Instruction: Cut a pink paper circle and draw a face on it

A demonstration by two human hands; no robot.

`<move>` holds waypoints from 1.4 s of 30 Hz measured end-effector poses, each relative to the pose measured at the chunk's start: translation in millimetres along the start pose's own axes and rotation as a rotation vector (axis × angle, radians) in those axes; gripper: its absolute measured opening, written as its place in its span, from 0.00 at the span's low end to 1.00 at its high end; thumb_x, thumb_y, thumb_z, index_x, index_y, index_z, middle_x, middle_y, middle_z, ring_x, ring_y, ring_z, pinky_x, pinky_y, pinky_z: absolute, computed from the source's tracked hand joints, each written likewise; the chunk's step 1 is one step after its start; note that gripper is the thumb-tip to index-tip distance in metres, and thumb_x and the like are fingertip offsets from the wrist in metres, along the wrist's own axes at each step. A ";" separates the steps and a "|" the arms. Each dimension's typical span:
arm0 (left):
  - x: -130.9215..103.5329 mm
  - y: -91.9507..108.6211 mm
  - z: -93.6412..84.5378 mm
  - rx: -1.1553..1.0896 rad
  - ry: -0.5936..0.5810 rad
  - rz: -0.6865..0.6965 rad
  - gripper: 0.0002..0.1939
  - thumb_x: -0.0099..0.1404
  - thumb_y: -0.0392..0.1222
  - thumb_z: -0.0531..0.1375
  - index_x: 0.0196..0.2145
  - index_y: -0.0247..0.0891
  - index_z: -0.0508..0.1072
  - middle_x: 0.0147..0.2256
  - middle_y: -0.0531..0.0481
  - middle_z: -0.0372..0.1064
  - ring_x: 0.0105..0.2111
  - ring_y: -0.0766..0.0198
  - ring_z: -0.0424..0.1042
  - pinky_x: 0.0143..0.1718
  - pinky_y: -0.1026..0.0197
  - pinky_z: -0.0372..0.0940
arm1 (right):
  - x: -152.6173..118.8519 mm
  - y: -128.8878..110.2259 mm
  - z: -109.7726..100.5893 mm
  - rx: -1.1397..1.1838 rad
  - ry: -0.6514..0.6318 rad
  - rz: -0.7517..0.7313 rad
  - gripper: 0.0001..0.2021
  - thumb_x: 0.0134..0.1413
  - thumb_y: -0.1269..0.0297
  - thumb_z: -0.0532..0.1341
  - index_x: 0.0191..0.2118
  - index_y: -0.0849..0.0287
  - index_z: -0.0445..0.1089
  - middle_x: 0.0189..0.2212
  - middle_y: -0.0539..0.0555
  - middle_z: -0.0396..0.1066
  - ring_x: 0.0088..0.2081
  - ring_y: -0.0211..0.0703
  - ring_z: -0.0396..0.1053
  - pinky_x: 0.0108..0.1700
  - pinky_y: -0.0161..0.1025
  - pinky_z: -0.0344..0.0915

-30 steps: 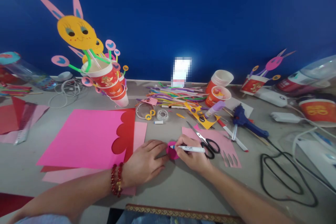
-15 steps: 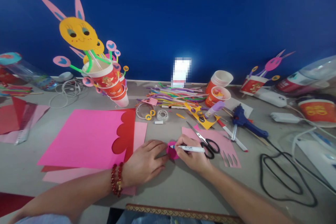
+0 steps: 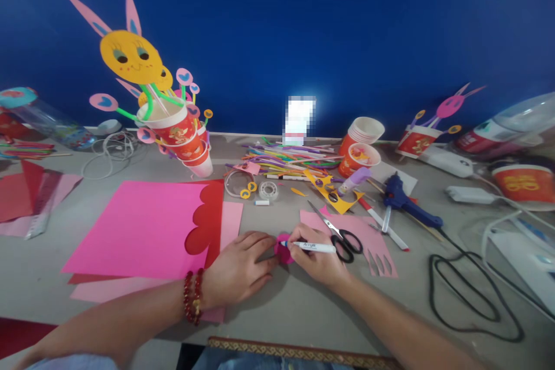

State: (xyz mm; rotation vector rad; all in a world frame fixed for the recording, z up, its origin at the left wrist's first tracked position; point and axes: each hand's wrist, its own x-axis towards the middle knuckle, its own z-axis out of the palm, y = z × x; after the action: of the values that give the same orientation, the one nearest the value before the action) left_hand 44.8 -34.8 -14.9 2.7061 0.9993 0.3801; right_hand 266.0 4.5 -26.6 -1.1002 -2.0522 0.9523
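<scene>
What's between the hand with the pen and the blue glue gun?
In the head view, the scissors, pink paper and a red-tipped white marker lie between the right hand and the blue glue gun.

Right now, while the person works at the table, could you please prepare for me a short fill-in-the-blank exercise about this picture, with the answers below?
1. The right hand holds a marker with a ____ barrel, its tip at the pink disc.
2. On the wrist above the left hand is a bracelet of ____ beads.
3. The scissors have ____ handles.
4. In the picture, the glue gun lies to the ____ of the scissors.

Missing words: white; red; black; right.
</scene>
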 end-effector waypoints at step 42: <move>1.0 0.9 -2.9 0.002 -0.016 -0.010 0.13 0.67 0.42 0.58 0.49 0.41 0.71 0.55 0.44 0.63 0.55 0.53 0.61 0.57 0.49 0.60 | -1.1 1.7 0.0 0.045 0.017 0.010 0.07 0.51 0.72 0.55 0.25 0.56 0.60 0.19 0.45 0.61 0.21 0.36 0.58 0.25 0.33 0.52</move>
State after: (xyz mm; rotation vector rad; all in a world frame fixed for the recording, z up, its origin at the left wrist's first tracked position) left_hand 45.1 -34.4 -11.7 2.7009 1.0089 0.3559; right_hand 267.2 4.1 -28.2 -1.0928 -2.0039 0.9864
